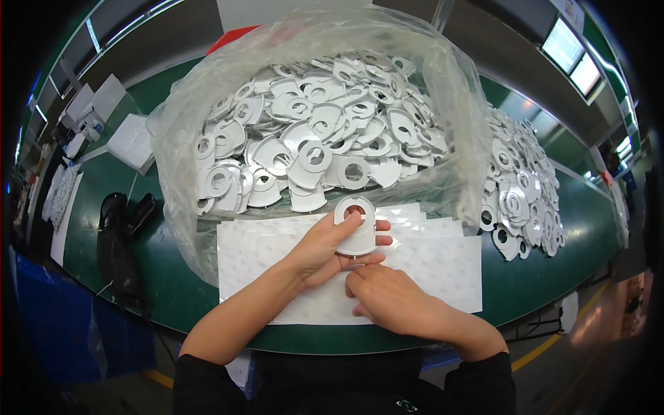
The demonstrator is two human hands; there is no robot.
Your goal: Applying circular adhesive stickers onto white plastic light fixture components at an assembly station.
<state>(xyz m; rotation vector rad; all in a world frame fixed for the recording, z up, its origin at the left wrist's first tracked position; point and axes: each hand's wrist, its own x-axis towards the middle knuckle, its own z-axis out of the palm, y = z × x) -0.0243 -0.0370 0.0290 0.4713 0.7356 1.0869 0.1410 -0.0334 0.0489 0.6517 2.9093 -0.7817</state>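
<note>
My left hand (318, 252) grips a white plastic part (357, 238), a flat piece with a round hole at one end and a wider, curved other end. The thumb lies over its hole and the fingers pass behind it. Just below and to the right, my right hand (391, 299) is closed, its fingers curled inward over the sheets. Whatever those fingers may pinch is hidden. Under both hands lies an overlapping stack of white sheets (443, 277) with faint grey marks. Behind the sheets, a large clear plastic bag (183, 131) lies open, full of similar white parts (321, 121).
More white parts (519, 187) are heaped on the green table (581, 228) at the right. At the left lie a black object with a cable (117, 249) and a white package (131, 142). A blue cover (76, 325) hangs beside the table's left edge.
</note>
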